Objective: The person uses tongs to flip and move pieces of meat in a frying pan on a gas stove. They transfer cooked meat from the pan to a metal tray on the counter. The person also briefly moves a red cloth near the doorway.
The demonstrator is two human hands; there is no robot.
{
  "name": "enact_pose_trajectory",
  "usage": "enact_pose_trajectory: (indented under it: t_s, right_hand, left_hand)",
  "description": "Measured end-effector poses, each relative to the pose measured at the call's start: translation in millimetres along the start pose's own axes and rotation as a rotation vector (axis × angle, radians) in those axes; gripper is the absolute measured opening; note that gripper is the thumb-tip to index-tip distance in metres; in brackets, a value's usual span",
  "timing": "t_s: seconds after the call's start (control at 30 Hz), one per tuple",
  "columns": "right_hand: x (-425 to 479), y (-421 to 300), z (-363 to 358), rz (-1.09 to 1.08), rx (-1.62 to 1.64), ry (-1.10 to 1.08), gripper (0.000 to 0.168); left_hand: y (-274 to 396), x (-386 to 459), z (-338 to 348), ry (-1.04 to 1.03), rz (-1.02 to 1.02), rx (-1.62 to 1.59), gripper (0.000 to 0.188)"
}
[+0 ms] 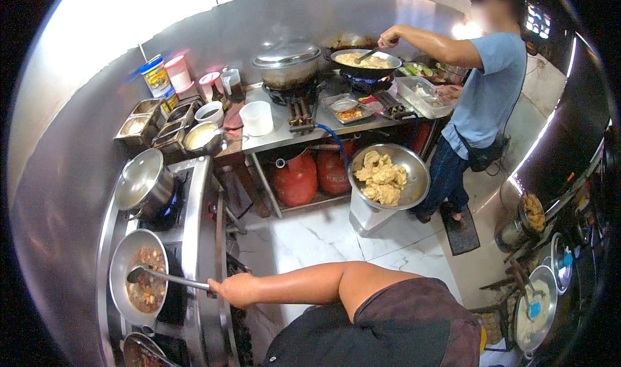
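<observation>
My right hand (237, 290) grips the handle of a long metal ladle (179, 279). The ladle's head rests in a wide metal pan (116, 279) that holds brown, saucy food with pieces in it (148, 289). This pan stands on a steel gas stove (194, 241). Beyond it is a lidded steel pot (140, 180), with a blue flame beneath. Nearer the lower edge, a second pan (140, 352) with dark brown contents is partly cut off. My left hand is out of view.
A co-worker (490, 85) stirs a wok (366, 61) over a flame. Battered pieces fill part of a steel bowl (415, 175) on a white container. Red gas cylinders (296, 180) stand under the steel table (286, 144). Sauce containers (204, 136) crowd the corner; more pans (536, 313) are at right.
</observation>
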State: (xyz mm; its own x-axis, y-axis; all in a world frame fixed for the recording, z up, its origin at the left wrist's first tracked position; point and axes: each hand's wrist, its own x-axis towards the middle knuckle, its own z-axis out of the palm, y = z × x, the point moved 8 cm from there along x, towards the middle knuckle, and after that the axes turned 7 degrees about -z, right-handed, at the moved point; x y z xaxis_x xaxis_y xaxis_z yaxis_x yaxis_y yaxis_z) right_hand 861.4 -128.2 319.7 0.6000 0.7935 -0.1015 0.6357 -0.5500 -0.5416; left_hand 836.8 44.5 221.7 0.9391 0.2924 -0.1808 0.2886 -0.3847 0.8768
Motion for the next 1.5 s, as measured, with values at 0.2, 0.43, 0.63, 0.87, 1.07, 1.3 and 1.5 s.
enact_pose_trajectory:
  t_s: [0.2, 0.43, 0.63, 0.87, 1.07, 1.3, 1.5]
  right_hand:
    - [5, 1, 6, -0.009, -0.012, 0.014, 0.067]
    - [25, 3, 17, -0.042, 0.015, 0.049, 0.074]
    - [39, 6, 29, -0.085, 0.031, 0.053, 0.072]
    - [28, 6, 20, -0.072, -0.004, 0.012, 0.070]
    - [35, 11, 20, -0.090, -0.046, 0.029, 0.067]
    - [31, 18, -14, 0.055, 0.129, -0.100, 0.043]
    - [22, 31, -14, -0.070, 0.133, 0.114, 0.066]
  left_hand:
    - [5, 2, 14, -0.042, -0.005, -0.003, 0.026]
    - [3, -7, 1, -0.012, -0.033, -0.015, 0.027]
    - [-2, -6, -4, 0.014, -0.050, -0.020, 0.028]
    - [-3, -4, -10, 0.046, -0.076, -0.028, 0.029]
    - [-2, -3, -30, 0.112, -0.073, -0.033, 0.030]
    - [-101, -73, -98, 0.275, -0.214, -0.082, 0.031]
    - [-220, -194, -69, 0.321, -0.507, -0.168, 0.032]
